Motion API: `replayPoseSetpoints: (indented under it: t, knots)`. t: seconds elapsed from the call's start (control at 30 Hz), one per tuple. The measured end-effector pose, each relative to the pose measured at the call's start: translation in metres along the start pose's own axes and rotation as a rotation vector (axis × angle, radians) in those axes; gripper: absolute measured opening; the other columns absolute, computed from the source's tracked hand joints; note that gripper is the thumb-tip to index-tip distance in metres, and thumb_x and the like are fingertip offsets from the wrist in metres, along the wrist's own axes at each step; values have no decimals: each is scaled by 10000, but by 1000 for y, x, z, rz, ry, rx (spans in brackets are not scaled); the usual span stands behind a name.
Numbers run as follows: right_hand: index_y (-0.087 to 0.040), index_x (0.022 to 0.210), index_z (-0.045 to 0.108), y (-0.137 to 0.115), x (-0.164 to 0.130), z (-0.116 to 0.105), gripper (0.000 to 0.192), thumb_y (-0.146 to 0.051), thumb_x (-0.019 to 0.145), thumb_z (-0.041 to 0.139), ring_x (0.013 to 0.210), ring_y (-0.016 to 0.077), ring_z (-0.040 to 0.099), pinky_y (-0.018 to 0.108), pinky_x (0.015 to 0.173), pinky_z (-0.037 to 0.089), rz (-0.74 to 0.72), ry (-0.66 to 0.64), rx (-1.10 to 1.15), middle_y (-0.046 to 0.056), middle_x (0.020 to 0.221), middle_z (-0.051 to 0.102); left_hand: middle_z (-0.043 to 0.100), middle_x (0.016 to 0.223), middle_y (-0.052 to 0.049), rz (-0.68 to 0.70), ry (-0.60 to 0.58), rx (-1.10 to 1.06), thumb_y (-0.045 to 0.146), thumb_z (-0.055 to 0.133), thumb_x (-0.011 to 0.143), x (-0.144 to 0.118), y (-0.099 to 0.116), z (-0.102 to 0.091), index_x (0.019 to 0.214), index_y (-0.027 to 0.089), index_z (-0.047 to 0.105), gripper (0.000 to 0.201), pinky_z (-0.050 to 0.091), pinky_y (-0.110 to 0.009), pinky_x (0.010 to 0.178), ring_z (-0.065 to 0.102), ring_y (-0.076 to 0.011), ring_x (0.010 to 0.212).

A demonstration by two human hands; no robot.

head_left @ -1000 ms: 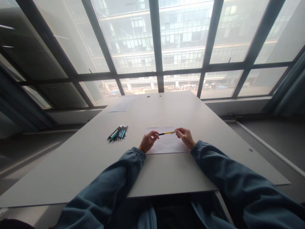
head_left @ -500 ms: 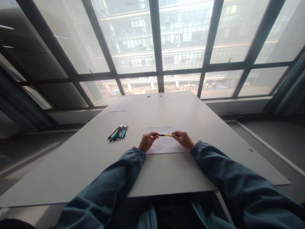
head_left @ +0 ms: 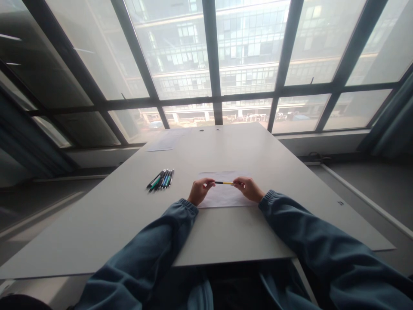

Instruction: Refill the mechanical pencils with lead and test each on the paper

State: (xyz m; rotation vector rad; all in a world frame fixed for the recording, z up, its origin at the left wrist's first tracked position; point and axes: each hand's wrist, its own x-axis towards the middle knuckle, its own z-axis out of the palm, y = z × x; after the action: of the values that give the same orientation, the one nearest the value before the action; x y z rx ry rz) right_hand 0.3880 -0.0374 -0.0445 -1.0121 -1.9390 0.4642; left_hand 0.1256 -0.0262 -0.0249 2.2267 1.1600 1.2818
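A broad white table [head_left: 226,148] spread around my grip, and past its far edge stood tall dark-framed windows [head_left: 213,64] with a pale building [head_left: 250,47] beyond them. Blue-grey curtains [head_left: 392,116] hung well out to either side of my grip. My left hand [head_left: 200,191] had thumb and fingers pinched on the dark end of a black-and-yellow pen [head_left: 224,183], and my right hand [head_left: 250,189] was pinched on its yellow end, so the pen lay crosswise between the two, over a white sheet of paper [head_left: 226,199]. How high above the sheet it was I could not tell. A cluster of other pens [head_left: 160,180] lay left of my left hand, apart from it, and more paper [head_left: 161,142] lay farther off, ahead and to the left. The table's near edge ran on my side of the grip, under my blue sleeves [head_left: 300,230]; white surface stretched ahead of my grip to the far edge, and rightward from my right hand to the slanting side edge
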Motion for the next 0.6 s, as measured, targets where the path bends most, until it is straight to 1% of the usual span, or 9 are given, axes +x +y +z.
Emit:
replayPoseSetpoints:
  t: [0.17, 0.47, 0.6]
  knots:
    - [-173, 914, 721, 1, 0, -1, 128, -237, 895, 611, 658, 154, 569, 269, 648, 460, -4, 22, -4, 29, 756, 678, 772, 794, -40, -3, -4, 0, 347, 672, 875, 0, -1, 0, 868, 178, 750, 186, 531, -243, 600, 702, -169, 691]
    - [-179, 900, 713, 4, 1, -1, 115, -235, 893, 613, 659, 152, 565, 263, 647, 447, -3, 43, -4, 22, 752, 673, 777, 814, -59, -48, -2, -51, 342, 686, 860, 0, -4, 1, 921, 174, 759, 193, 541, -253, 573, 715, -186, 700]
    - [-181, 907, 713, 5, 0, 0, 119, -246, 896, 613, 659, 150, 567, 264, 651, 451, -11, 36, 4, 21, 755, 671, 773, 794, -56, -28, -38, -56, 342, 660, 876, 0, -1, 1, 908, 168, 740, 194, 534, -244, 566, 706, -171, 674]
